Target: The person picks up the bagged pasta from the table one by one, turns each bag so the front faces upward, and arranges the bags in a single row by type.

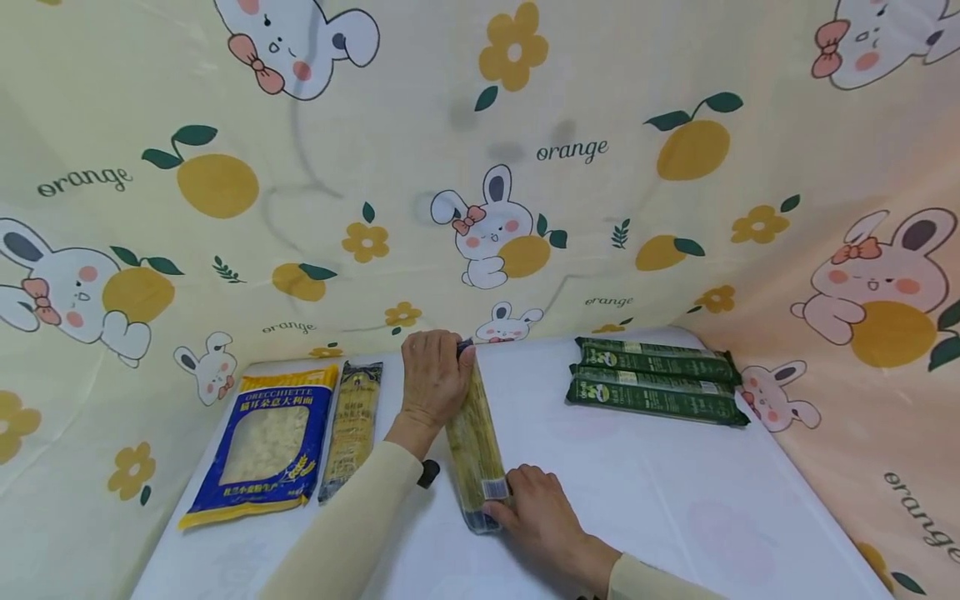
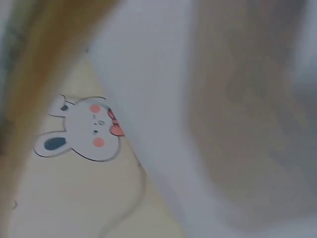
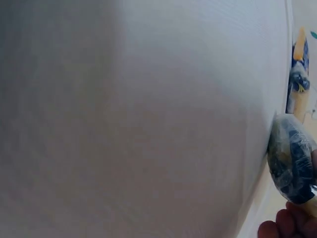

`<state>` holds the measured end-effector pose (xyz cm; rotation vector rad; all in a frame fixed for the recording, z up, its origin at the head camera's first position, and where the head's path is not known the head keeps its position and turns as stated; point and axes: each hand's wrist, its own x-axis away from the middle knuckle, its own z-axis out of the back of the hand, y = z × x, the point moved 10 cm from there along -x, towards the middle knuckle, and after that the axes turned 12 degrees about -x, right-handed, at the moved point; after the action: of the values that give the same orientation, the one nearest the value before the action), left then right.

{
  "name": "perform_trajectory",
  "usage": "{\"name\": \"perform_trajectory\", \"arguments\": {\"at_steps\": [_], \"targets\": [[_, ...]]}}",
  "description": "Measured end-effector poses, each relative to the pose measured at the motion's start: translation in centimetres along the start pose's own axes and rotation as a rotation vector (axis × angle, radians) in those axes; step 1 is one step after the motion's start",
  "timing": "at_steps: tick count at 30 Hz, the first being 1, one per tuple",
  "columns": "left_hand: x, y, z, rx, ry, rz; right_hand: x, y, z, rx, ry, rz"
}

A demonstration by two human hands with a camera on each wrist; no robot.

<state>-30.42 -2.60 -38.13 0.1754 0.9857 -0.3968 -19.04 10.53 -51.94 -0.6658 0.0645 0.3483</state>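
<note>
Packet of long pasta strands (image 1: 477,429) lies mid-surface (image 1: 600,492), lengthwise. Left grip (image 1: 435,377) is clamped round its far end; right grip (image 1: 543,518) pinches its near end, beside the barcode. To the left: slim yellow packet (image 1: 354,425) and blue orecchiette bag (image 1: 266,437). To the right: two green packets (image 1: 660,393), side by side.

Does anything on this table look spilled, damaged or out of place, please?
Nothing stands out. The blue bag, the slim pack beside it and two green packs show no visible tear, and the white table shows no spill. The long packet looks intact, though the left hand and right hand partly cover it.
</note>
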Motion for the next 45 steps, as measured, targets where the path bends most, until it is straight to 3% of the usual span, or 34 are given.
{"name": "perform_trajectory", "arguments": {"at_steps": [5,9,14,17,23,32,39,45], "targets": [[-0.4,0.7,0.2,-0.009,-0.094,0.024,0.0,-0.5,0.3,0.083,0.067,0.042],[-1.1,1.1,0.8,-0.018,-0.149,0.061,0.0,-1.5,1.3,0.186,0.175,0.139],[-2.3,1.1,2.1,-0.042,-0.165,0.113,0.0,-3.1,3.2,0.331,0.371,0.297],[-2.7,1.2,2.7,-0.063,-0.159,0.129,0.0,-3.8,3.4,0.412,0.415,0.354],[-2.6,0.9,2.7,-0.099,-0.176,0.144,0.1,-4.8,2.6,0.476,0.386,0.38],[-2.2,0.6,2.3,-0.045,-0.211,0.092,0.4,-5.3,3.1,0.392,0.373,0.442],[-1.2,-1.5,2.0,0.06,-0.245,0.174,-0.7,-2.9,3.5,0.388,0.304,0.294],[-0.5,-2.5,1.8,0.173,-0.26,0.242,-1.8,-0.9,1.7,0.355,0.136,0.164]]}}
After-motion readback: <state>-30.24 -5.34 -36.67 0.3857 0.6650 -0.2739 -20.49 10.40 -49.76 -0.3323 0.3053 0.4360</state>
